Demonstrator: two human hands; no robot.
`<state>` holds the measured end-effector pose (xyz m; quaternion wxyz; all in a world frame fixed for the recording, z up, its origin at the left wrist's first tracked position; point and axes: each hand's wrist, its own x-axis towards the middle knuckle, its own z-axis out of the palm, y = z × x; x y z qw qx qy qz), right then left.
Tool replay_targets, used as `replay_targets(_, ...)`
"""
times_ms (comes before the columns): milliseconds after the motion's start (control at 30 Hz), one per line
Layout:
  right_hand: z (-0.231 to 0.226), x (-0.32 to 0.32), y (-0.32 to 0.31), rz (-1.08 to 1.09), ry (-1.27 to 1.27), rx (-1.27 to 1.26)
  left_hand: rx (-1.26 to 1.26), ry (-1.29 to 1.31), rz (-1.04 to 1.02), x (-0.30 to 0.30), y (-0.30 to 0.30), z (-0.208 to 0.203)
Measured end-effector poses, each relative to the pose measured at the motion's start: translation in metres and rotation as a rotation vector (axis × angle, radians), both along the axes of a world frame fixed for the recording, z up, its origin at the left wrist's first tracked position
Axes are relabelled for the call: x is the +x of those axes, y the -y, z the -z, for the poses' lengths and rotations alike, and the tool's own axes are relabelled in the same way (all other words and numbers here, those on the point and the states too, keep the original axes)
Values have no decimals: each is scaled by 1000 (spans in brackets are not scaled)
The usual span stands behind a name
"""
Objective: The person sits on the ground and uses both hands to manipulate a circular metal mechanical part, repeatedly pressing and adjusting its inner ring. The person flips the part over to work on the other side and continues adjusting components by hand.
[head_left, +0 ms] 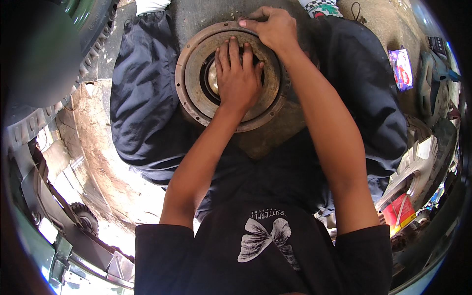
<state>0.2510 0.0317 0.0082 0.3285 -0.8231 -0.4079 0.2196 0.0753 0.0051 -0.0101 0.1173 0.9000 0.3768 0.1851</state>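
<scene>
A round, worn metal part lies on the dark ground between my legs. It has an outer flange ring [181, 81] with bolt holes, and inside that a flat metal disc [195, 64] with a dark central opening. Part of a shiny dome [213, 78] shows in the opening. My left hand [240, 78] rests over the middle, palm down, with its fingers stretched across the disc's far side. At the far right edge, my right hand [274, 30] holds the flange ring, thumb on top and fingers curled. The underside is hidden.
My bent legs [142, 93] flank the part. A purple packet [401, 70] lies on the right. Lower right, a red and yellow container [397, 210] sits near a tyre [418, 157]. Large vehicle tyres [91, 59] and dark metal pieces [64, 201] line the left.
</scene>
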Motion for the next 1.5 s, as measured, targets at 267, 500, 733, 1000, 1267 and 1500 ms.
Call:
replay_targets(267, -8, 10, 31, 16, -64, -82, 4, 4, -15, -3, 1, 1)
replay_targets(500, -5, 3, 8, -8, 53, -12, -9, 8, 11, -3, -2, 2)
replay_targets(733, -5, 13, 20, -45, 22, -54, 5, 6, 20, -2, 1, 2)
replay_targets(1000, -8, 9, 30, -6, -43, -122, 4, 18, 0, -7, -3, 5)
replay_targets(1267, 3, -5, -21, -18, -161, 67, 10, 21, 22, 0, 0, 2)
replay_targets(1500, -11, 13, 6, -49, -112, -53, -3, 32, 9, -7, -2, 5)
